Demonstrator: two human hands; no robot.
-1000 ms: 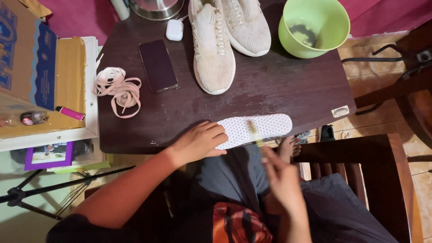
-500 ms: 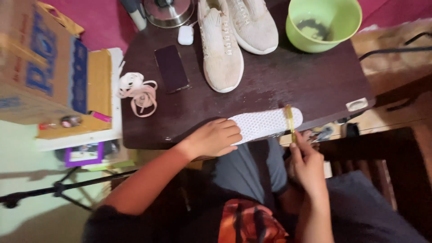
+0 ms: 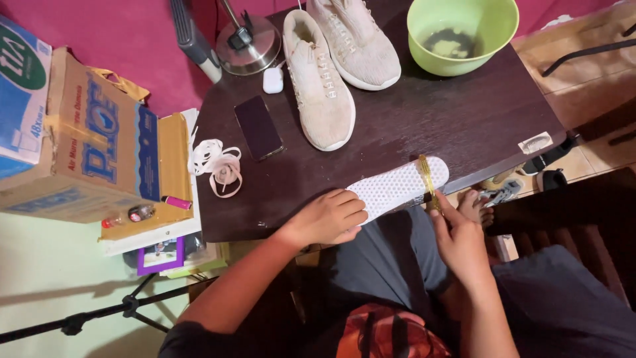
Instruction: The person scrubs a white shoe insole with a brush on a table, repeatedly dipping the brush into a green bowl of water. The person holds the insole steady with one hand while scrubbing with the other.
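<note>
Nearest the person, the right hand [image 3: 460, 242] pinches a yellow-handled brush [image 3: 426, 180], its fingers closed round the lower end while the brush lies across the toe end of a white insole [image 3: 397, 187]. The left hand [image 3: 328, 217] presses flat, fingers spread, on the insole's heel end at the near edge of the dark counter [image 3: 464, 113]. Farther back lie coiled laces [image 3: 218, 166], a phone [image 3: 258, 127], two beige sneakers [image 3: 321, 86] and a green bowl [image 3: 464, 30].

left hand [image 3: 326, 217] flat, right hand [image 3: 458, 237] gripping — raised
</note>
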